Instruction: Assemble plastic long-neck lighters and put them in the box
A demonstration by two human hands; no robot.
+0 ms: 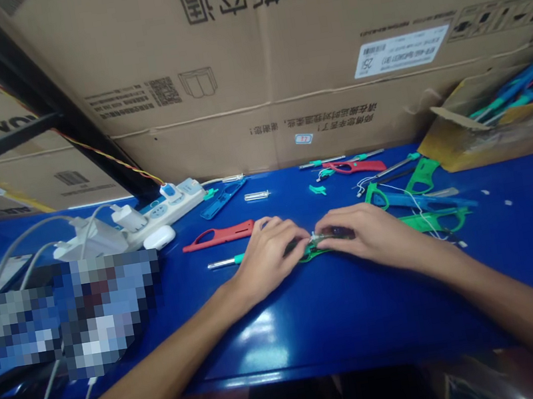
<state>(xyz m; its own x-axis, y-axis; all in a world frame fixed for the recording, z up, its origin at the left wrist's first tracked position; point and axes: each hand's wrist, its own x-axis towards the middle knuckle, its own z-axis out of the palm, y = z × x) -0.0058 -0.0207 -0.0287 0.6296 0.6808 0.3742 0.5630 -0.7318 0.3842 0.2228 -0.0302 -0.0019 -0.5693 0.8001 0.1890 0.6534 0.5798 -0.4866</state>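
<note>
In the head view, a long-nosed lighter (312,254) with a green handle lies low over the blue table, its metal tube (222,264) pointing left. My left hand (272,249) is closed around its middle, thumb and fingertips pinched near the handle. From the right, my right hand (370,230) pinches the same handle, fingertips beside a small pale piece. A dark, see-through part (342,232) shows under the right fingers. The fingers hide most of the handle. Just beyond my left hand lies a red lighter casing (219,235).
Green and blue lighter casings (434,220) with white wires lie at right. An open carton (498,129) holds more lighters. Another red casing (357,165), a blue casing (224,199) and metal tubes (256,195) lie farther back. At left are a power strip (167,208) and cables.
</note>
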